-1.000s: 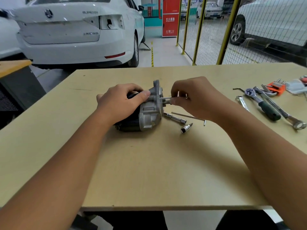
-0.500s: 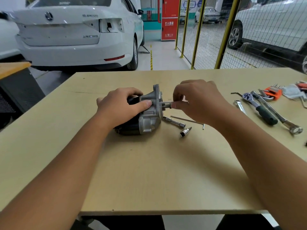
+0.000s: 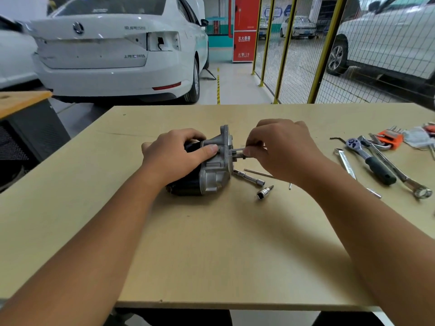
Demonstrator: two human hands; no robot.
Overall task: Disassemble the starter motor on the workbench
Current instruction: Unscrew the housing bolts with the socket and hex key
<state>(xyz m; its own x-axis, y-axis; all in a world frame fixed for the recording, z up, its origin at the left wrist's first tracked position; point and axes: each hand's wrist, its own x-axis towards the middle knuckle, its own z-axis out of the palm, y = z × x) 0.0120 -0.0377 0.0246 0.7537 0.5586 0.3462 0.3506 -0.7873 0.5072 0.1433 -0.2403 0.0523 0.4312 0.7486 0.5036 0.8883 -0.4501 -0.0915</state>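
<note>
The starter motor (image 3: 213, 177) lies on its side in the middle of the workbench (image 3: 211, 243), black body to the left, grey cast housing to the right. My left hand (image 3: 175, 156) grips the body from above, thumb against the housing. My right hand (image 3: 280, 149) pinches a thin metal tool (image 3: 236, 151) that reaches the housing's right face; its fingers hide the tool's far end.
Just right of the motor lie a socket extension (image 3: 249, 177), a thin long bolt (image 3: 259, 172) and a small socket (image 3: 264, 192). A ratchet (image 3: 369, 161), wrenches (image 3: 397, 172) and an orange hex-key set (image 3: 389, 139) lie at the right edge. White cars and a yellow mesh fence stand beyond.
Both hands stay on the motor. My right hand has shifted slightly at the tool against the housing; the view has tilted a little downward.
</note>
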